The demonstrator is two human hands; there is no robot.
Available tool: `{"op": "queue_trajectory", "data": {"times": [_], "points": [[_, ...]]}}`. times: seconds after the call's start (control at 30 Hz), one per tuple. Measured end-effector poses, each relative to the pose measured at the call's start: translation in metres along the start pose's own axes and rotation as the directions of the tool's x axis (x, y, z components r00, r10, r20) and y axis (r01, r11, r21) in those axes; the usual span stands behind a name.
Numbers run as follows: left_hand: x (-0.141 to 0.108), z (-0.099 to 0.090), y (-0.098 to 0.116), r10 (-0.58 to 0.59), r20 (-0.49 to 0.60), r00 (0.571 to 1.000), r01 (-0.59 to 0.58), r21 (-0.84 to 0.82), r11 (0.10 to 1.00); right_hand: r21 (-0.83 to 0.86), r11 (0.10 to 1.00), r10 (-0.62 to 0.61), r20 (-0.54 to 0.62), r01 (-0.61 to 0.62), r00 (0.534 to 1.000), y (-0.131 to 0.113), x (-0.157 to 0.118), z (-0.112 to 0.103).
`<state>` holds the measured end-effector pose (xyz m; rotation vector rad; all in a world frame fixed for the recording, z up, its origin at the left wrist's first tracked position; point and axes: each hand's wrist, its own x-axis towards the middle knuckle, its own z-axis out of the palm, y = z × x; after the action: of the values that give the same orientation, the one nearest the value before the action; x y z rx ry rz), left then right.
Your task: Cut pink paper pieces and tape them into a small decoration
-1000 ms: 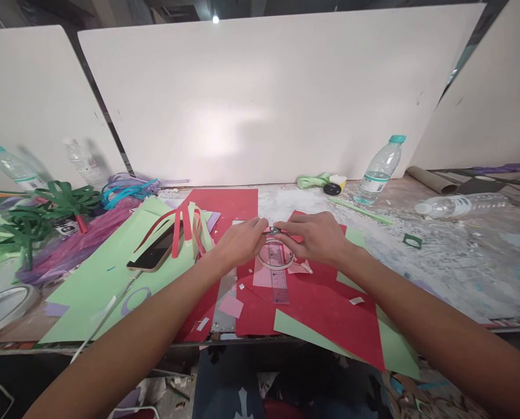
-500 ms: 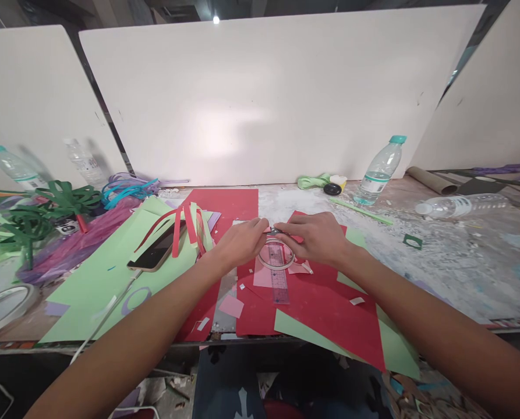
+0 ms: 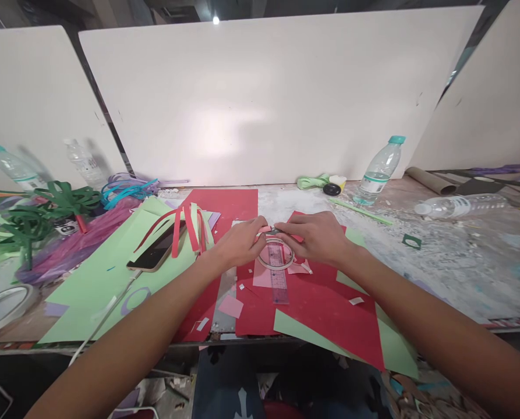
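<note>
My left hand [image 3: 242, 240] and my right hand [image 3: 318, 234] meet over red paper [image 3: 316, 302], fingertips pinched close together. A small pinkish and dark piece between them is too small to name. Just below the fingertips, a narrow tape roll [image 3: 277, 269] lies flat, near both hands. Under it are a clear ruler [image 3: 280, 291] and a pink paper piece [image 3: 263, 278]. Another pink scrap [image 3: 230, 306] sits to the left, and small white scraps [image 3: 356, 301] are scattered about.
Green sheets [image 3: 89, 285] at left carry a phone [image 3: 155, 253] with a cable and red paper strips [image 3: 191, 227]. A large tape roll [image 3: 32, 297] lies far left. A bottle [image 3: 377, 174] stands at back right; another bottle [image 3: 464, 205] lies down. White boards [image 3: 277, 105] rise behind.
The fingers of my left hand have shifted slightly, showing a bit more of the small piece at the fingertips. Everything else looks the same.
</note>
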<state>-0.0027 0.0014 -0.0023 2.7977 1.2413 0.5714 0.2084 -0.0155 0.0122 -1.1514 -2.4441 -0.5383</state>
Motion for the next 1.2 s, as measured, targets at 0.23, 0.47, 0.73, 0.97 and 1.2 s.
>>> {"op": "queue_trajectory", "data": {"times": [0.23, 0.47, 0.73, 0.97, 1.2], "points": [[0.0004, -0.0010, -0.0013, 0.050, -0.020, 0.999, -0.050, 0.008, 0.999, 0.002, 1.000, 0.026, 0.019, -0.026, 0.999, -0.0004, 0.0007, -0.0013], [-0.0005, -0.0052, 0.0020, 0.059, -0.046, 0.997, -0.060, -0.010, 0.998, 0.082, 0.994, 0.067, -0.004, -0.066, 0.998, 0.0014, 0.0000, 0.0030], [-0.0001, -0.0035, 0.0011, 0.032, -0.008, 0.999, -0.032, 0.023, 0.999, 0.244, 0.953, 0.169, 0.061, -0.179, 0.984, 0.0007, 0.0024, 0.0030], [0.0010, 0.0006, -0.0013, 0.031, -0.005, 0.999, -0.030, 0.138, 0.990, 0.256, 0.945, 0.186, 0.085, -0.202, 0.979, 0.0006, 0.0049, 0.0024], [0.0020, 0.0032, -0.0027, 0.053, -0.032, 0.998, -0.048, 0.136, 0.989, 0.262, 0.938, 0.211, 0.092, -0.228, 0.973, -0.0008, 0.0052, 0.0012]]}}
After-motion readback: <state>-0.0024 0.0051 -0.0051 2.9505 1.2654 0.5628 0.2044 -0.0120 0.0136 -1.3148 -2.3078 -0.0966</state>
